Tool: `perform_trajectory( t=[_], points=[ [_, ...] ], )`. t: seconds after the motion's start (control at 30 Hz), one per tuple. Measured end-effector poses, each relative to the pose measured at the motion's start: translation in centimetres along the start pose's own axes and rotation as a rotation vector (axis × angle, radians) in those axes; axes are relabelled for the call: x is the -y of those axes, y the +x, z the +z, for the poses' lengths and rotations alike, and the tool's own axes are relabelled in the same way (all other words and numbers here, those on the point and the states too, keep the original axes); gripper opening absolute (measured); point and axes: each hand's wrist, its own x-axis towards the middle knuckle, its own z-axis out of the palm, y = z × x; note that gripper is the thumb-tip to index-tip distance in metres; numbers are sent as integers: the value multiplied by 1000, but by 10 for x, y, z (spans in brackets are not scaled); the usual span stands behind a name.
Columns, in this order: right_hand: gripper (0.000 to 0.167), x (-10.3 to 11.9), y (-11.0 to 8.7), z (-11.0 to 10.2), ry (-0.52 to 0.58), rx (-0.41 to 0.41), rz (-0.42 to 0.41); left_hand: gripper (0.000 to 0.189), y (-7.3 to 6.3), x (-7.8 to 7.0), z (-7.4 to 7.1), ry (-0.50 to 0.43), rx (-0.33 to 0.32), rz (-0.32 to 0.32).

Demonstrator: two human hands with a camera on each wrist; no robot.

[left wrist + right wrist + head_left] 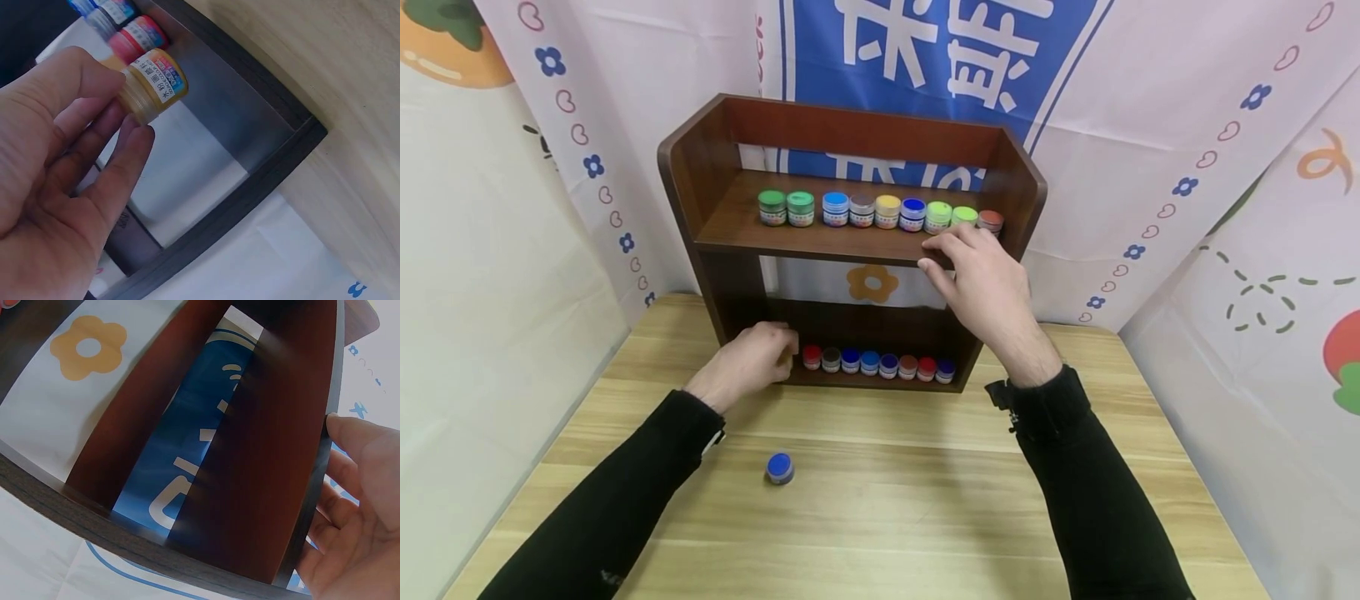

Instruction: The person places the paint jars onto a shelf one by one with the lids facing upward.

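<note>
At the left end of the lower shelf, my left hand (748,358) pinches a small yellow paint jar (161,78) between thumb and fingers. The jar is tipped on its side in the left wrist view and mostly hidden by the hand in the head view. A red paint jar (812,357) stands just right of that hand, first in a row of several. My right hand (992,287) rests at the front edge of the upper shelf (842,243), near its right end, with thumb tip at the edge (327,425) and no jar in its grasp.
The dark wooden rack (865,125) stands on a wooden table (880,517) against a printed cloth (1082,75). Several paint jars (887,212) line the upper shelf, with a green jar (772,208) leftmost. A blue-lidded jar (780,468) stands on the table in front.
</note>
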Motion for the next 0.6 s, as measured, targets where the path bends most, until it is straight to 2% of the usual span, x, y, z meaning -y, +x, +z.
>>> perform_trajectory(
  t=[0.37,0.6],
  points=[
    [37,0,0,0,6,6,4,17,15,11,7,-2,57,-4],
    [38,0,0,0,6,9,7,23,17,14,13,0,65,-2]
  ],
)
